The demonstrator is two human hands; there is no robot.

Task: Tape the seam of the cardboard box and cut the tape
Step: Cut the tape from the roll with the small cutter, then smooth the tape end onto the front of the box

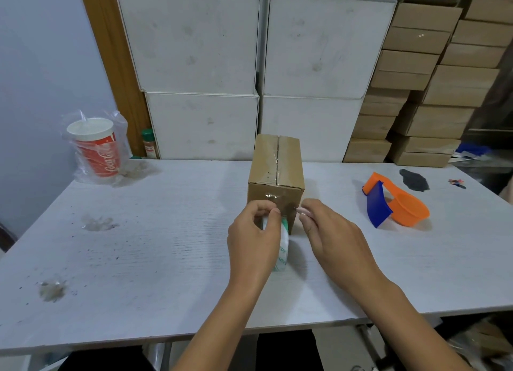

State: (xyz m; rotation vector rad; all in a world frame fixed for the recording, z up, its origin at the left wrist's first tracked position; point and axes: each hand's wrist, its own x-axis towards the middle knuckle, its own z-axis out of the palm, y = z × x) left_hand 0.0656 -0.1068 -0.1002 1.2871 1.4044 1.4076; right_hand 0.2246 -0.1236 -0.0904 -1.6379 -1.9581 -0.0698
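Observation:
A small brown cardboard box (277,165) stands in the middle of the white table (155,231), its top seam running away from me with clear tape along it and down onto the near face. My left hand (254,238) grips a roll of clear tape (283,248) with a white and green core, held upright just in front of the box. My right hand (324,231) is close beside it, thumb and forefinger pinched near the box's near face. Whether they hold the tape's end is too small to tell.
An orange and blue tape dispenser (394,204) lies on the table to the right. A red and white paper cup (95,145) in a plastic bag stands at the back left, a spice jar (150,144) behind it. White boxes (200,65) and brown cartons (433,93) are stacked behind the table.

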